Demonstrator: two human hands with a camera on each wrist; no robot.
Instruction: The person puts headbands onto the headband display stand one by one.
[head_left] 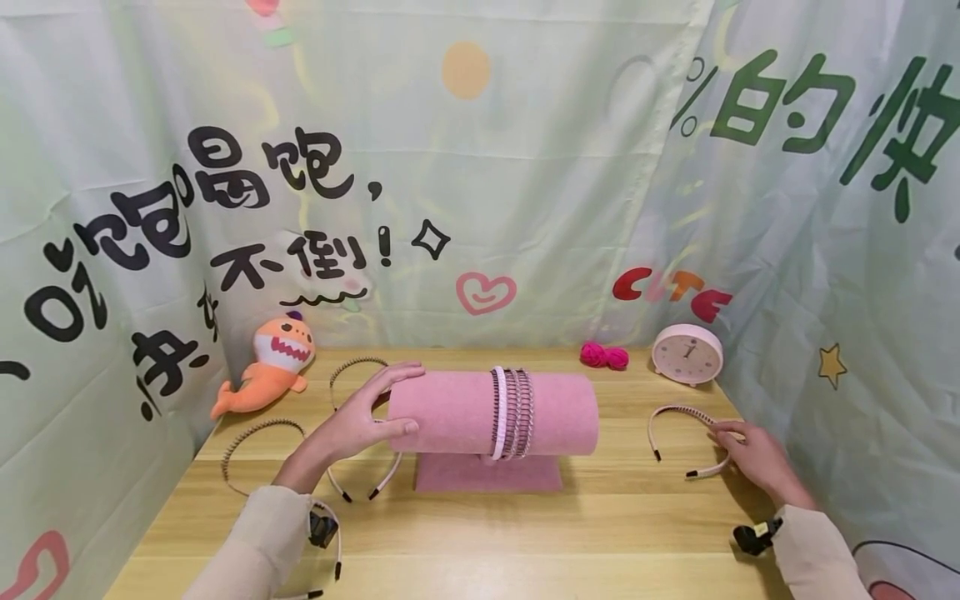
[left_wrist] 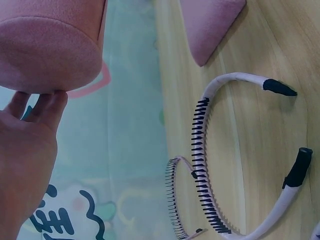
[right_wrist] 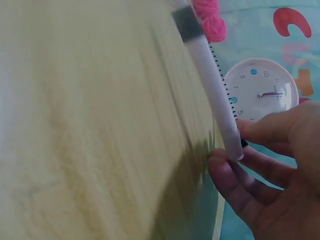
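Note:
A pink padded display stand (head_left: 450, 408), a horizontal roll on a base (head_left: 487, 475), stands at the middle of the table. Several headbands (head_left: 513, 414), one of them white (head_left: 498, 417), are side by side around its roll. My left hand (head_left: 367, 412) holds the roll's left end, thumb at the front and fingers over the top. At the right, my right hand (head_left: 757, 458) pinches a pale toothed headband (head_left: 660, 412) by its side. In the right wrist view, fingers and thumb meet on this headband (right_wrist: 215, 90); its dark-tipped end points away from the hand.
Toothed headbands (head_left: 255, 429) lie on the wooden table (head_left: 600, 533) around my left forearm, one partly under the sleeve. An orange shark plush (head_left: 270, 367) sits at the back left. Pink yarn (head_left: 603, 356) and a round clock (head_left: 687, 354) stand at the back right, before printed curtains.

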